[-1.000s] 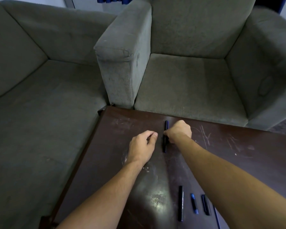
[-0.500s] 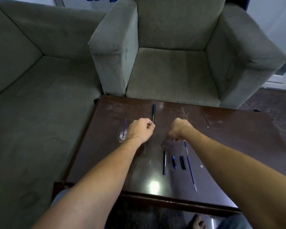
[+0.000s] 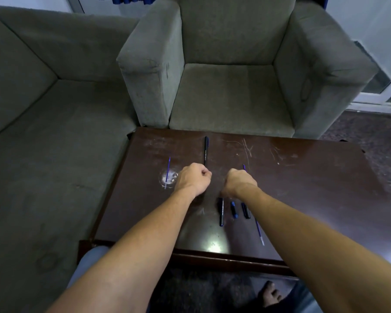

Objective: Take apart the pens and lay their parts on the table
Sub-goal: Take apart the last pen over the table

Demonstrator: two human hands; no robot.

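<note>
A single head-worn wide-angle view looks forward and down, probably from close above the table point(image 3: 303, 177)

The table point(image 3: 303, 188) is coloured dark brown, streaked with pale scratches. A black pen point(image 3: 205, 150) and a blue refill point(image 3: 168, 172) are seen; the armchair point(image 3: 224, 91) is grey-green.

Dark brown glossy tabletop point(image 3: 303, 177), scratched, w/ a white smudge point(image 3: 173, 177) at left. On it: 1 black pen point(image 3: 205, 151) far centre; 1 blue refill point(image 3: 168, 172) across the smudge. Nearer row of 4, L to R: black barrel point(image 3: 221, 212), blue-tipped piece point(image 3: 233, 209), black cap point(image 3: 245, 210), 2nd blue refill point(image 3: 259, 231).
</note>
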